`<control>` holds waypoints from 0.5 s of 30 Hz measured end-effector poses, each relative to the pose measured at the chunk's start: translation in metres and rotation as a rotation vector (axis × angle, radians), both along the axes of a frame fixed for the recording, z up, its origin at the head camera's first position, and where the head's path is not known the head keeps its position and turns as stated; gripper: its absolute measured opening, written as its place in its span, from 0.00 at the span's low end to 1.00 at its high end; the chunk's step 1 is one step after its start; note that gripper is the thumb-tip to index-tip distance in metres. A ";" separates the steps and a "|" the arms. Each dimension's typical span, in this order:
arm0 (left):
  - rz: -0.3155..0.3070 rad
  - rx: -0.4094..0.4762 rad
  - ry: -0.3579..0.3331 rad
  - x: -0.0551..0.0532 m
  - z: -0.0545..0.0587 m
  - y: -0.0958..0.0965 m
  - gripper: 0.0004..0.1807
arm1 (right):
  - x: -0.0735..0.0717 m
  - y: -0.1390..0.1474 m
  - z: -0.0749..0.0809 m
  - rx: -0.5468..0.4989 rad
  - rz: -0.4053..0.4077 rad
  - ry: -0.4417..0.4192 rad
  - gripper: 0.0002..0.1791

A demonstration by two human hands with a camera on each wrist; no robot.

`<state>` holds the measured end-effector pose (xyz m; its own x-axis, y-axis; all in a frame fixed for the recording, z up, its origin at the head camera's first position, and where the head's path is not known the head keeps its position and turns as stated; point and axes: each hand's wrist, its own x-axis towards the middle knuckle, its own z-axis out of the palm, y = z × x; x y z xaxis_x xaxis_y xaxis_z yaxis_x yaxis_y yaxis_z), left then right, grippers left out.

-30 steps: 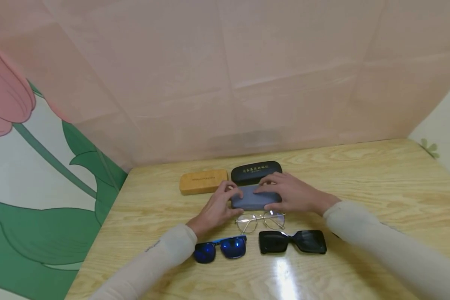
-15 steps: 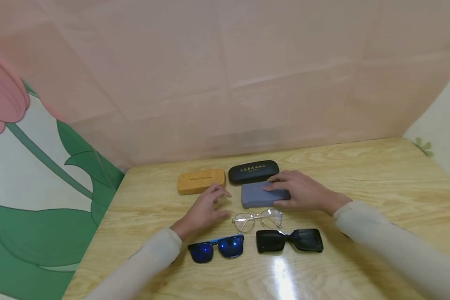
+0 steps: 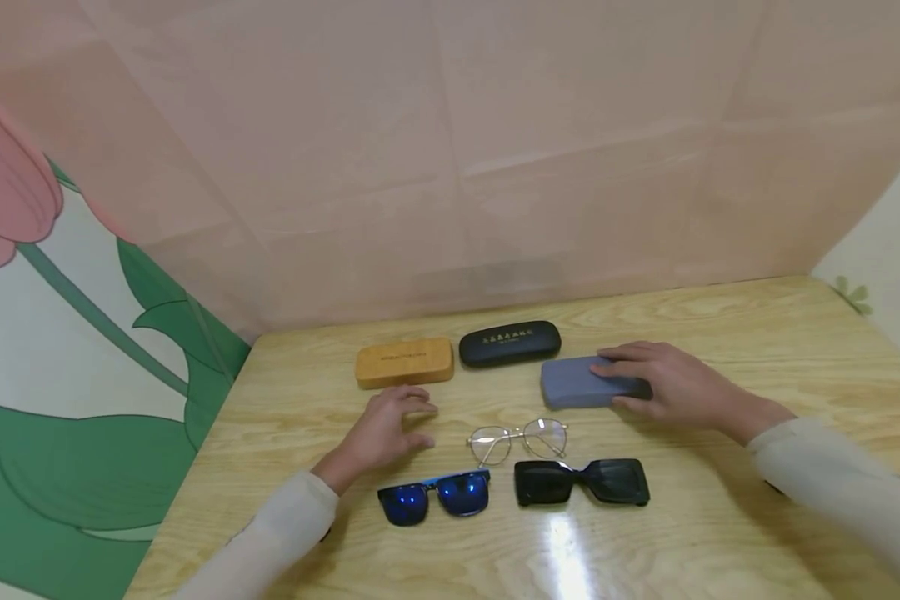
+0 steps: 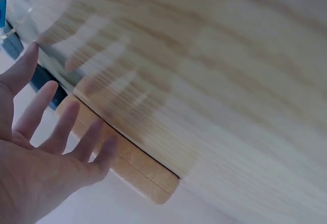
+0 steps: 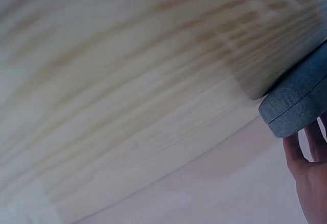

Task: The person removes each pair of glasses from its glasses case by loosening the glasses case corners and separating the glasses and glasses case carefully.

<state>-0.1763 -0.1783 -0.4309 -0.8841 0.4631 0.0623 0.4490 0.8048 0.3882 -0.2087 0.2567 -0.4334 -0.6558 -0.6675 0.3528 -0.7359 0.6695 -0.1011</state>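
Observation:
My right hand [image 3: 671, 387] grips the right end of a blue-grey glasses case [image 3: 576, 385], thumb on the near side and fingers over the top and far side. In the right wrist view that glasses case [image 5: 294, 104] is closed, and fingertips touch its edge. My left hand [image 3: 381, 429] hovers with relaxed, spread fingers and holds nothing. It is nearest to an orange glasses case [image 3: 405, 360], which the left wrist view shows beyond the fingers. Clear glasses with a thin metal frame [image 3: 492, 445] lie between the hands.
Behind stands a black glasses case [image 3: 510, 343] with gold lettering, right of the orange one. Blue-lensed sunglasses [image 3: 462, 493] and black thick-framed sunglasses [image 3: 617, 481] lie nearest me on the wood-grain table [image 3: 757, 350]. A pink sheet [image 3: 450, 167] hangs along the back edge.
The right hand has moved the blue-grey case rightwards, away from the front of the black case. My left hand has let go of it and drawn back to the left.

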 end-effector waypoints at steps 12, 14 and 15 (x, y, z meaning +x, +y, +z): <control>0.029 -0.025 -0.016 0.005 0.000 0.002 0.21 | 0.002 0.023 0.002 0.022 -0.086 -0.013 0.30; 0.027 -0.030 -0.015 0.006 0.000 0.003 0.21 | 0.000 0.025 0.003 0.027 -0.105 -0.034 0.29; 0.026 -0.034 -0.014 0.006 0.000 0.004 0.21 | -0.001 0.026 0.004 0.025 -0.114 -0.043 0.29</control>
<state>-0.1703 -0.1744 -0.4306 -0.8963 0.4421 0.0342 0.4228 0.8290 0.3661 -0.2102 0.2824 -0.4295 -0.7419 -0.5961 0.3072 -0.6504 0.7511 -0.1134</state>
